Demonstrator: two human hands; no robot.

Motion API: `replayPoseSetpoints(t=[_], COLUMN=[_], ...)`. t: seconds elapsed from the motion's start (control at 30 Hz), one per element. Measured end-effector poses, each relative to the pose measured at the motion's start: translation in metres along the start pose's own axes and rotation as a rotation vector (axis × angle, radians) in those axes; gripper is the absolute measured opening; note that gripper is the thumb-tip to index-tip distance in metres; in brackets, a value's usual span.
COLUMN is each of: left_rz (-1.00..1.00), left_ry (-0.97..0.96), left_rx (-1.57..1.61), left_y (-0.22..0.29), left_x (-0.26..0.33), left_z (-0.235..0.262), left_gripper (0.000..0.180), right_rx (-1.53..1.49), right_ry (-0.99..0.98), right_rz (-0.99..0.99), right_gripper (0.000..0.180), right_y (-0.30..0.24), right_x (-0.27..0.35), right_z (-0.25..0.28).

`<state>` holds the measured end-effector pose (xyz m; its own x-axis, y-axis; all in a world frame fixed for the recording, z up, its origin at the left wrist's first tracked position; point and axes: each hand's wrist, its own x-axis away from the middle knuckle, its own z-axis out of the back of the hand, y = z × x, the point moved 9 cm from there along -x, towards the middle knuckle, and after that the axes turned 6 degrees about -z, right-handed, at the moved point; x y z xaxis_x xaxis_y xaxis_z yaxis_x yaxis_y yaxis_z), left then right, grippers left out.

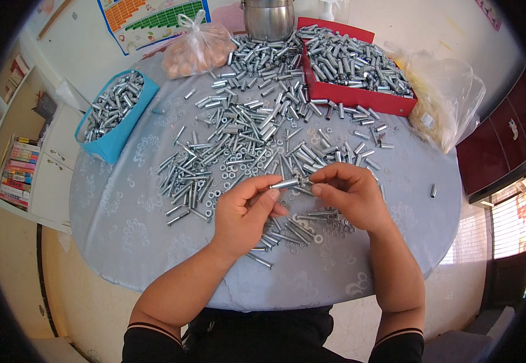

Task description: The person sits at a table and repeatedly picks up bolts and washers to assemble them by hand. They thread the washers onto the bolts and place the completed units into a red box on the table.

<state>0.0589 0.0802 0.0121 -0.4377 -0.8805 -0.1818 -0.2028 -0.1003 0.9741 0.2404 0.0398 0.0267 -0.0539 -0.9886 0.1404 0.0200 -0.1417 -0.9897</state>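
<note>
A silver expansion bolt [285, 183] lies level between my two hands, above the heap of metal parts. My left hand [246, 209] pinches its sleeve end between thumb and forefinger, the other fingers curled. At the opposite end, the thumb and fingertips of my right hand [349, 190] close on the bolt, where small ring-like parts show; their exact kind is partly hidden. Beneath and beyond the hands are loose bolts [193, 181], hex nuts [237, 169] and metal sleeves [267, 130]. Washers [318, 239] and more bolts [299, 230] lie close below my hands.
The round table wears a grey patterned cloth [118, 242]. A blue box [108, 145] of metal parts stands left, a red box [360, 106] of them at the back right. Behind are a tied bag [196, 54], a steel pot [268, 21] and a clear plastic bag [450, 97].
</note>
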Motion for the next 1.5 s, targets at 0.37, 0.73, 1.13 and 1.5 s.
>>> replayPoseSetpoints(t=[0.37,0.73,1.13,1.5], left_rz=[-0.037,-0.041,-0.066,-0.086], left_ry=[0.031,0.048,0.074,0.052], left_rx=[-0.01,0.0,0.024,0.014], left_y=[0.002,0.004,0.005,0.003], left_x=[0.0,-0.001,-0.001,-0.002], left_z=[0.006,0.009,0.009,0.006], left_gripper=[0.024,0.024,0.024,0.024], right_rx=[0.279,0.428,0.848,1.113], right_ry=[0.158,0.2,0.19,0.128], right_rz=[0.012,0.062,0.463,0.471], right_gripper=[0.01,0.01,0.02,0.02], right_y=[-0.007,-0.012,-0.031,-0.017], right_x=[0.002,0.004,0.005,-0.006], right_z=[0.025,0.032,0.0,-0.024])
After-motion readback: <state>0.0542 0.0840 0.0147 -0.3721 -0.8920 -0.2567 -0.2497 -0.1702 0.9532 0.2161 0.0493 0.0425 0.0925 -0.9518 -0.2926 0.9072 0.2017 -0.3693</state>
